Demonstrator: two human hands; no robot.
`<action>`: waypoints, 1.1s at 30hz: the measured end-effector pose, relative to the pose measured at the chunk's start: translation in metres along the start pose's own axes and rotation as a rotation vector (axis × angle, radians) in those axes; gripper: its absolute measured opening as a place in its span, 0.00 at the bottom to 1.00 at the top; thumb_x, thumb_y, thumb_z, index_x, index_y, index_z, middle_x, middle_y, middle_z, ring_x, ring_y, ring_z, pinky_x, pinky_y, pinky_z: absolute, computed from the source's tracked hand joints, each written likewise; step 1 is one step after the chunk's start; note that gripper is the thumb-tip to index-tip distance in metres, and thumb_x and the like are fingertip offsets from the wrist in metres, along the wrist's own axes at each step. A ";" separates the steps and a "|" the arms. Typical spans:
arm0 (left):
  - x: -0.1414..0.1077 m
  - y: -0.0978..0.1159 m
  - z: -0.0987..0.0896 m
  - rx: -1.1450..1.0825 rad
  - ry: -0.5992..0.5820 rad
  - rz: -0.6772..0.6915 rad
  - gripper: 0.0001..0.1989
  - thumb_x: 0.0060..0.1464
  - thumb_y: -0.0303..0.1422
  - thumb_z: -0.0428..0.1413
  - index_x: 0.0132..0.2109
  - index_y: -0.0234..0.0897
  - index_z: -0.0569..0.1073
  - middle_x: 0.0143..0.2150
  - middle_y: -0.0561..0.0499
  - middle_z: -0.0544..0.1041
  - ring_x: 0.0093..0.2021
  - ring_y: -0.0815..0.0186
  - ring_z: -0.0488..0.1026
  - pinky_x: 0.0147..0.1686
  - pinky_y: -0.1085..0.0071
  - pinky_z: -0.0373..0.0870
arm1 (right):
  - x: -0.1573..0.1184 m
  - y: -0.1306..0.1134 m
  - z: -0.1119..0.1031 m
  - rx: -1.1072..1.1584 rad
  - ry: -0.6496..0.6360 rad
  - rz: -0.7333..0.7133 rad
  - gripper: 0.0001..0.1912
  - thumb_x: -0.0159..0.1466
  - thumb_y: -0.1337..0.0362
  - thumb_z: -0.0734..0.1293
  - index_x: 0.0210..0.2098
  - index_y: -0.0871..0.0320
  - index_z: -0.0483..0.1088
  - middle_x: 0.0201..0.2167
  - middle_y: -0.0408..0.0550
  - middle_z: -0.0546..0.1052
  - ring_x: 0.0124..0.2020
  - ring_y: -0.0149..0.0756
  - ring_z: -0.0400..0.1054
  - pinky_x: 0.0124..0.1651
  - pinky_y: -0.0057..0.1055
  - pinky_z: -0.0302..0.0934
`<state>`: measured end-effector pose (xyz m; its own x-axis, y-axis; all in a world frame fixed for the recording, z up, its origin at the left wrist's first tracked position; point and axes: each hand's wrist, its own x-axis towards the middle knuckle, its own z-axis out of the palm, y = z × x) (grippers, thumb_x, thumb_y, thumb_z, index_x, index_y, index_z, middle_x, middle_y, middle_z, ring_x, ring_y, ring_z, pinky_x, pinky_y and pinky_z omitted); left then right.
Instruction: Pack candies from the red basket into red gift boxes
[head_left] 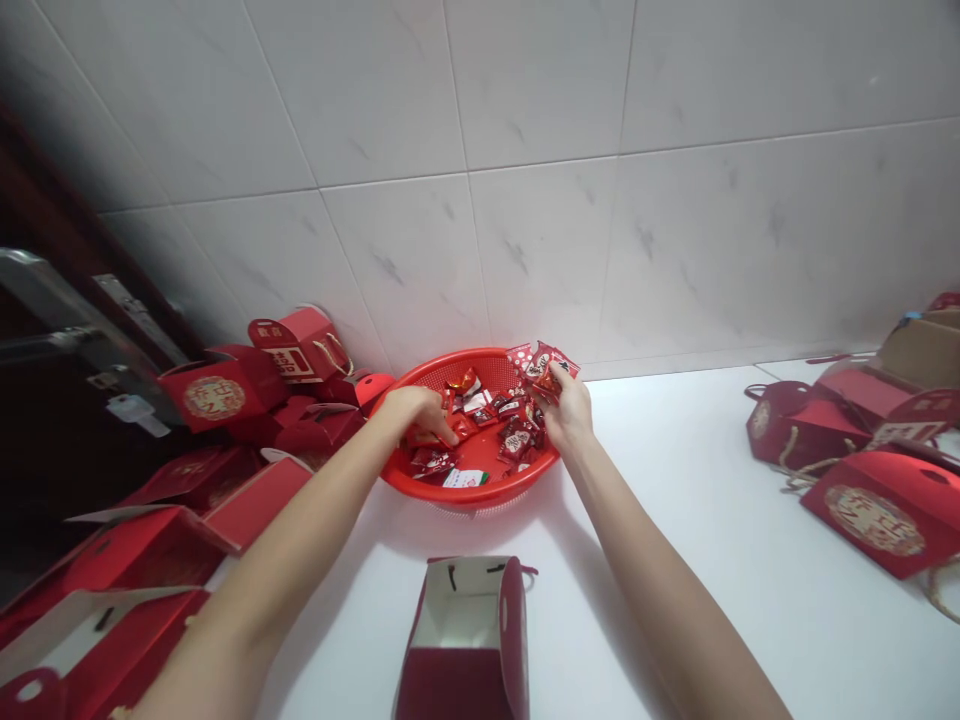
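A red plastic basket (pixel 420 490) holds several candies (pixel 517 440) in red wrappers and a white-and-green packet (pixel 465 479). My left hand (pixel 422 412) reaches into the left side of the basket, its fingers curled down among the candies; what they pinch is hidden. Over the basket's right rim, my right hand (pixel 570 412) is closed around several wrapped candies (pixel 541 366). In front of the basket stands a dark red gift box (pixel 450 685), its top open and its white inside showing no contents.
Red gift boxes (pixel 217 395) are piled at the left, some with open tops. More gift boxes (pixel 877 510) with rope handles stand at the right. A tiled wall (pixel 540 250) rises behind the white table (pixel 660 430). A door handle (pixel 45 300) is at far left.
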<state>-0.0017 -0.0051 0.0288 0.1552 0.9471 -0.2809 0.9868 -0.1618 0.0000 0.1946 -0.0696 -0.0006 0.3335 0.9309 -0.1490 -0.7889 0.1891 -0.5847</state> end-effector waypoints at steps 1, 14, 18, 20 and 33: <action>-0.004 0.000 0.004 0.047 -0.062 -0.027 0.27 0.23 0.47 0.74 0.32 0.39 0.80 0.34 0.42 0.83 0.36 0.47 0.80 0.32 0.64 0.76 | 0.000 0.000 0.000 -0.002 -0.007 -0.001 0.07 0.57 0.70 0.69 0.24 0.57 0.71 0.20 0.38 0.77 0.24 0.31 0.72 0.32 0.29 0.70; 0.014 0.024 0.023 -0.438 0.252 0.055 0.26 0.58 0.35 0.59 0.63 0.41 0.68 0.54 0.45 0.79 0.37 0.66 0.81 0.34 0.76 0.77 | -0.001 0.002 0.001 0.027 -0.059 -0.012 0.07 0.54 0.71 0.72 0.24 0.57 0.71 0.20 0.37 0.77 0.23 0.29 0.72 0.27 0.24 0.69; 0.009 0.016 0.016 -0.310 0.352 -0.019 0.11 0.56 0.29 0.56 0.45 0.37 0.80 0.49 0.43 0.82 0.45 0.57 0.80 0.41 0.71 0.75 | -0.001 0.002 0.002 0.012 -0.041 -0.003 0.06 0.55 0.71 0.72 0.24 0.57 0.71 0.20 0.37 0.77 0.24 0.29 0.72 0.28 0.25 0.69; 0.006 0.009 0.014 -0.230 0.342 -0.089 0.05 0.52 0.28 0.58 0.34 0.36 0.80 0.41 0.41 0.83 0.45 0.52 0.80 0.41 0.67 0.74 | -0.001 0.002 0.002 0.006 -0.043 -0.002 0.06 0.54 0.70 0.72 0.24 0.57 0.71 0.20 0.37 0.77 0.25 0.30 0.72 0.29 0.26 0.70; 0.002 0.024 0.024 -0.059 0.356 0.505 0.19 0.62 0.38 0.54 0.58 0.39 0.76 0.63 0.46 0.74 0.63 0.60 0.69 0.63 0.69 0.62 | 0.002 0.005 -0.001 0.022 -0.082 -0.018 0.06 0.54 0.70 0.73 0.24 0.57 0.71 0.20 0.37 0.77 0.24 0.30 0.72 0.30 0.27 0.69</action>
<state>0.0207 -0.0135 0.0046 0.5991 0.7937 0.1053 0.7870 -0.6079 0.1049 0.1923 -0.0674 -0.0048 0.3050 0.9495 -0.0729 -0.7945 0.2115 -0.5692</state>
